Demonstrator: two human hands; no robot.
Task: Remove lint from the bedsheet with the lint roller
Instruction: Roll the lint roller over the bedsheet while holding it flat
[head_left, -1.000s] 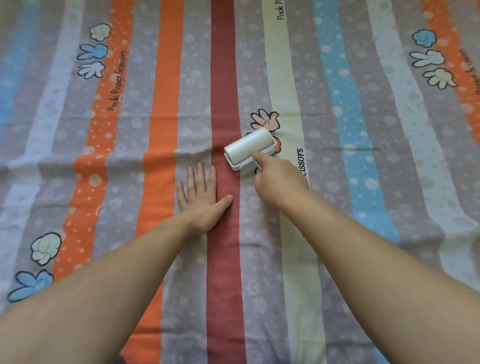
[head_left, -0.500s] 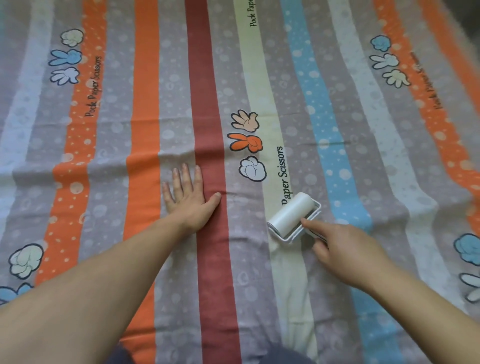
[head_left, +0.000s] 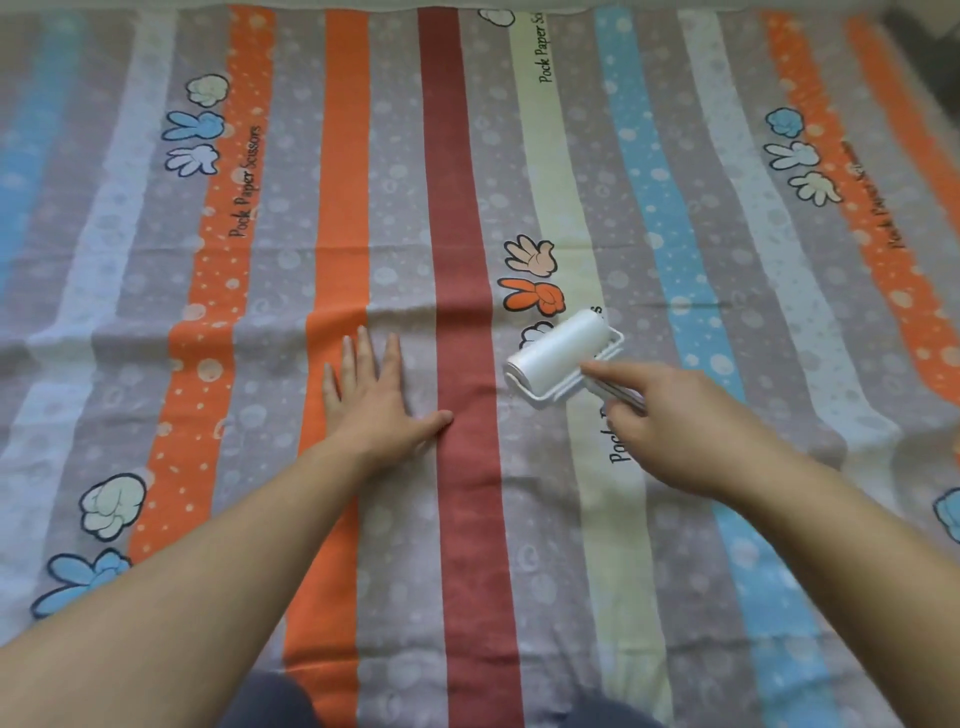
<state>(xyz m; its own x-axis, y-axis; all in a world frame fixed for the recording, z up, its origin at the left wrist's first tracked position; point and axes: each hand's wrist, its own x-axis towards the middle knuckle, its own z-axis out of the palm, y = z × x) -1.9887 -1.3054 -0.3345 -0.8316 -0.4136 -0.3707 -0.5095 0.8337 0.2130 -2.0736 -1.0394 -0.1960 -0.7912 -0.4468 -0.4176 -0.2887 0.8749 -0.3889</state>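
The right hand (head_left: 691, 421) has its grip round the light lint roller (head_left: 563, 358) by its seemingly stiff handle; the flat left hand (head_left: 374, 400) pins the soft bedsheet (head_left: 467, 571).

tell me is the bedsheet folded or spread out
Spread out: the bedsheet lies flat across the whole view with only slight wrinkles.

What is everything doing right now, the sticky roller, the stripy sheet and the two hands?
lint roller: down on the sheet by the cream stripe, held by its handle.
bedsheet: spread out, with a shallow crease across the middle.
left hand: flat on the sheet, fingers straight.
right hand: grips the roller's handle, index finger stretched towards the frame.
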